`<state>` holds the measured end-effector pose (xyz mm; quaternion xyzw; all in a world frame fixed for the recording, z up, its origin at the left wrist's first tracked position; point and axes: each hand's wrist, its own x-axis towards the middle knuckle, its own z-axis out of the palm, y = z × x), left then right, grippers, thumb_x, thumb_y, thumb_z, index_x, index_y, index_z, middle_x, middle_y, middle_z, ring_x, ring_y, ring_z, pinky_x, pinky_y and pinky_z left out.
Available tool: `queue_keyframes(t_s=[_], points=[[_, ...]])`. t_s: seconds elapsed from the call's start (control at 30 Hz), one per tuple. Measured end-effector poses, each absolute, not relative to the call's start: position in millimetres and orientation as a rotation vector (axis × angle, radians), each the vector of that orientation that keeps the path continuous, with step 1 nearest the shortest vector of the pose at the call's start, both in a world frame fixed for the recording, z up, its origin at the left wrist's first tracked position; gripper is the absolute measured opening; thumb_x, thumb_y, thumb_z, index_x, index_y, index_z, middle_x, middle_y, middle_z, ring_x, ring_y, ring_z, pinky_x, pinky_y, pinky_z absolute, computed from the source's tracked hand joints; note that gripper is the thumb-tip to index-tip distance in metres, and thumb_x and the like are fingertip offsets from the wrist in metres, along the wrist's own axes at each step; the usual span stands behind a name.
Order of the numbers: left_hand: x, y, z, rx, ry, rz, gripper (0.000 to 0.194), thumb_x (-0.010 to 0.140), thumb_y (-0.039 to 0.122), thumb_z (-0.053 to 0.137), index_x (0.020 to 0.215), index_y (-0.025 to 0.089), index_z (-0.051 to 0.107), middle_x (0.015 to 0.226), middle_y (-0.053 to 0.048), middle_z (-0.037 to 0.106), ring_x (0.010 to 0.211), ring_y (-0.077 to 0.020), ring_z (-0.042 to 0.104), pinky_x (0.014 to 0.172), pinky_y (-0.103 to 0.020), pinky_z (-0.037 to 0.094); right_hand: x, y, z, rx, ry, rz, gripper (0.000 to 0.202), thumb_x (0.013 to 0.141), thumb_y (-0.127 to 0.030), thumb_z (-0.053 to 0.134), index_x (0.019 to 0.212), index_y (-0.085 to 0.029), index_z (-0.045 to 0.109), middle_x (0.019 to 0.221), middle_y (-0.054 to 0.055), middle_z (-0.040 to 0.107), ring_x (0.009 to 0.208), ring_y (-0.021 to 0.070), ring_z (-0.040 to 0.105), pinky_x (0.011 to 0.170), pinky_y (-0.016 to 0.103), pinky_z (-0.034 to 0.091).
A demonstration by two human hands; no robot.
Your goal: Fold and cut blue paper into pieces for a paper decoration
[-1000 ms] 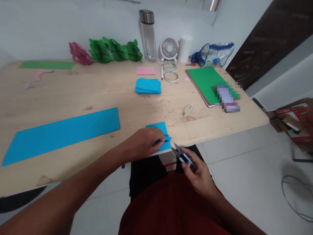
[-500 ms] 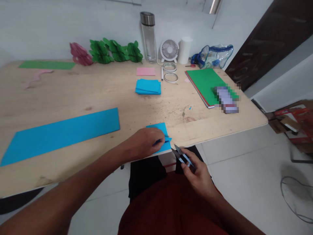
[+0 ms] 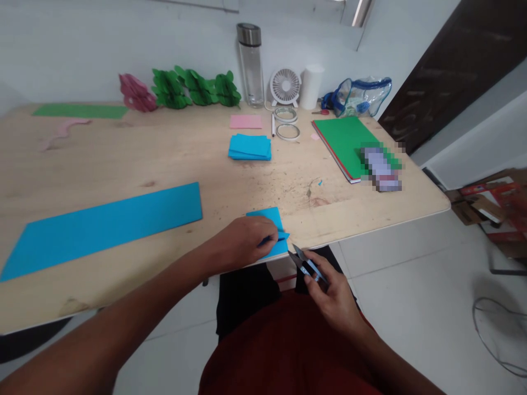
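At the table's front edge, my left hand [image 3: 249,241] is closed on a folded piece of blue paper [image 3: 267,214], part of which lies flat under and behind the fingers. My right hand [image 3: 335,291] holds small thread snips [image 3: 308,266] just off the edge, their blades apart and their tips close to the paper's right corner. A long blue strip [image 3: 107,222] lies to the left on the table. Behind my left hand is a small stack of blue paper pieces [image 3: 250,147].
Along the wall stand a pink paper shape [image 3: 137,93], green paper shapes [image 3: 197,86], a bottle [image 3: 252,71], a fan [image 3: 285,86] and a clear bag [image 3: 362,97]. Tape rolls [image 3: 287,131] and green sheets [image 3: 346,144] lie at the right.
The snips' blades have come slightly closer together in my right hand. My left hand and the blue paper have stayed in place.
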<state>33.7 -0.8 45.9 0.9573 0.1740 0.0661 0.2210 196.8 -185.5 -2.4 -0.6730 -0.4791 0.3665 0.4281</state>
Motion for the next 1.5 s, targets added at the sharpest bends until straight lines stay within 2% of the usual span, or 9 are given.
queue_keyframes(t_s=[0.33, 0.5, 0.6, 0.7, 0.87, 1.23, 1.5], points=[[31, -4, 43, 2.637, 0.457, 0.241, 0.019, 0.087, 0.019, 0.044, 0.074, 0.019, 0.058, 0.076, -0.001, 0.064, 0.069, -0.0133, 0.054, 0.063, -0.024, 0.038, 193, -181, 0, -1.649, -1.195, 0.922, 0.047, 0.085, -0.019, 0.053, 0.13, -0.028, 0.056, 0.123, 0.004, 0.067, 0.11, 0.0218, 0.064, 0.086, 0.033, 0.057], [26, -6, 38, 2.598, 0.424, 0.251, 0.003, 0.083, 0.021, 0.057, 0.086, 0.02, 0.059, 0.088, -0.002, 0.066, 0.081, -0.0165, 0.059, 0.07, -0.027, 0.044, 191, -175, 2, -1.6, -1.153, 0.932, 0.043, 0.085, -0.022, 0.055, 0.128, -0.028, 0.057, 0.124, 0.004, 0.066, 0.11, 0.0224, 0.063, 0.085, 0.032, 0.056], [26, -9, 36, 2.628, 0.422, 0.248, 0.009, 0.082, 0.019, 0.06, 0.09, 0.019, 0.059, 0.092, -0.004, 0.066, 0.084, -0.0176, 0.059, 0.07, -0.027, 0.045, 191, -174, 0, -1.57, -1.145, 0.943, 0.042, 0.086, -0.021, 0.055, 0.127, -0.027, 0.058, 0.127, 0.004, 0.064, 0.114, 0.0225, 0.062, 0.087, 0.033, 0.055], [29, -11, 34, 2.678, 0.427, 0.271, 0.005, 0.084, 0.017, 0.055, 0.085, 0.019, 0.059, 0.087, -0.003, 0.067, 0.079, -0.0169, 0.058, 0.068, -0.027, 0.044, 193, -176, -2, -1.566, -1.13, 0.965, 0.042, 0.086, -0.02, 0.055, 0.127, -0.028, 0.057, 0.13, 0.003, 0.062, 0.118, 0.0226, 0.059, 0.089, 0.033, 0.055], [32, -11, 34, 2.641, 0.539, 0.318, 0.018, 0.087, 0.019, 0.047, 0.074, 0.018, 0.059, 0.077, -0.002, 0.067, 0.073, -0.0156, 0.058, 0.065, -0.026, 0.042, 193, -178, -3, -1.588, -1.105, 0.982, 0.044, 0.085, -0.019, 0.055, 0.129, -0.029, 0.056, 0.128, 0.004, 0.063, 0.116, 0.0231, 0.061, 0.088, 0.034, 0.056], [44, -9, 53, 2.517, 0.732, 0.127, 0.02, 0.077, 0.015, 0.048, 0.062, 0.017, 0.061, 0.068, -0.001, 0.065, 0.064, -0.0126, 0.053, 0.061, -0.024, 0.036, 190, -177, -4, -1.545, -1.116, 0.954, 0.042, 0.087, -0.022, 0.055, 0.128, -0.032, 0.057, 0.129, 0.002, 0.063, 0.12, 0.0226, 0.058, 0.097, 0.038, 0.051], [45, -7, 51, 2.554, 0.67, 0.134, 0.02, 0.078, 0.014, 0.049, 0.063, 0.017, 0.061, 0.068, 0.0, 0.065, 0.064, -0.0116, 0.053, 0.061, -0.023, 0.036, 188, -175, -4, -1.536, -1.092, 0.972, 0.042, 0.086, -0.021, 0.056, 0.127, -0.03, 0.057, 0.129, 0.003, 0.063, 0.121, 0.0238, 0.057, 0.098, 0.04, 0.051]])
